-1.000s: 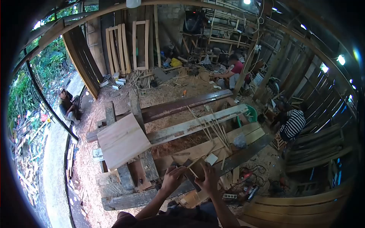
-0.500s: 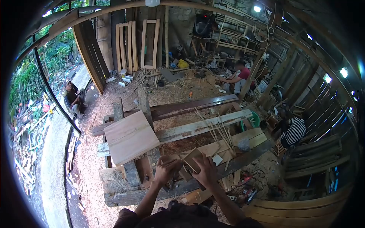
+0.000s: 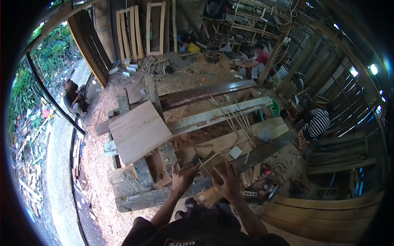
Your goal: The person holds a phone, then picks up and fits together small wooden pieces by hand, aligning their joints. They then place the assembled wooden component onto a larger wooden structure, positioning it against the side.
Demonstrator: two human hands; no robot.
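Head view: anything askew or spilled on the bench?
Thin wooden strips lie crisscrossed in a loose pile over the pale plank, and sawdust covers the gaps between boards. Both hands grip a small wooden piece.

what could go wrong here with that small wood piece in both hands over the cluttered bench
1. The small dark wooden block is held only between the left hand and right hand above the bench edge; a slip could send it down among the power tools and cables on the floor.
2. The bundle of thin pale wooden sticks lies loose just beyond and may get knocked off.
3. Rough edges might give splinters to bare fingers.
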